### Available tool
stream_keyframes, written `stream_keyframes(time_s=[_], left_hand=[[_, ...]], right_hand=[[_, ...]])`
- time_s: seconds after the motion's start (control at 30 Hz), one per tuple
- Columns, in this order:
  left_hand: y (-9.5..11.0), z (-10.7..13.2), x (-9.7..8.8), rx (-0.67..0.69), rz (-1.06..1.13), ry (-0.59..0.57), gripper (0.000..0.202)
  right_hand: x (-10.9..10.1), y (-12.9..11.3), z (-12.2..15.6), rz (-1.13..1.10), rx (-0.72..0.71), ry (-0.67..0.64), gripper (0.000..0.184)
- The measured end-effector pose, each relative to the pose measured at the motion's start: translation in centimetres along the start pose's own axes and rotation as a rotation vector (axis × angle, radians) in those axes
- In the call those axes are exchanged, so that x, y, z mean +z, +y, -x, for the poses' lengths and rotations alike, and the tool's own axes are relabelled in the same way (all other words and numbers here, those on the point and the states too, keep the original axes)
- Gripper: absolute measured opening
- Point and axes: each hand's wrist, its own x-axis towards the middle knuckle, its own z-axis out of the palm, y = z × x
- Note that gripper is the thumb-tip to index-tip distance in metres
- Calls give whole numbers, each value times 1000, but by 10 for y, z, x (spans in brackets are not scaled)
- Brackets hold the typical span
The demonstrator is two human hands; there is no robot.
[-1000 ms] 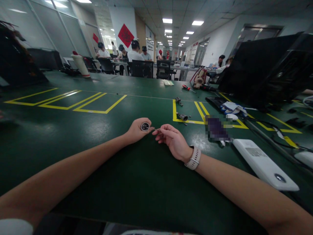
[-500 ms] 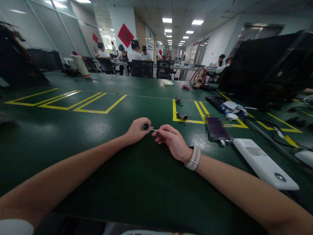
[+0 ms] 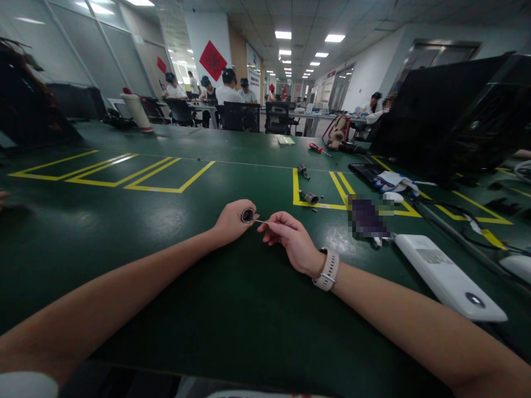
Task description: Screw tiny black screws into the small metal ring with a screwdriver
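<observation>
My left hand rests on the green table with its fingers wrapped round a small round black part with a metal rim, its face turned toward me. My right hand, with a pale watch on the wrist, pinches a thin metal pin or tool. The tip of the pin points at the right edge of the round part and sits right beside it. Both forearms lie on the table.
Two small dark metal cylinders lie near yellow tape lines. A red-handled screwdriver, gloves, a white flat device, cables and a black monitor are at the right. Several people sit at far desks.
The round part has turned slightly in my left hand, and my right hand with the pin has shifted a little left. Little else differs.
</observation>
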Motion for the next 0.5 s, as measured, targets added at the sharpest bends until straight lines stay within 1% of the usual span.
stream_keyframes(time_s=[0.1,0.2,0.33,0.4,0.5], left_hand=[[2,0,-1,18,39,6,17],[4,2,-1,1,168,11,21],[6,2,-1,-24,300,-19,23],[5,1,0,-31,283,-12,23],[2,1,1,-22,168,15,20]], right_hand=[[-2,-1,-1,-27,17,-24,3],[-6,-2,-3,-94,32,-52,3],[-9,0,-4,-149,42,-74,3],[-7,1,-4,-145,23,-54,4],[-4,2,-2,-90,-15,-7,5]])
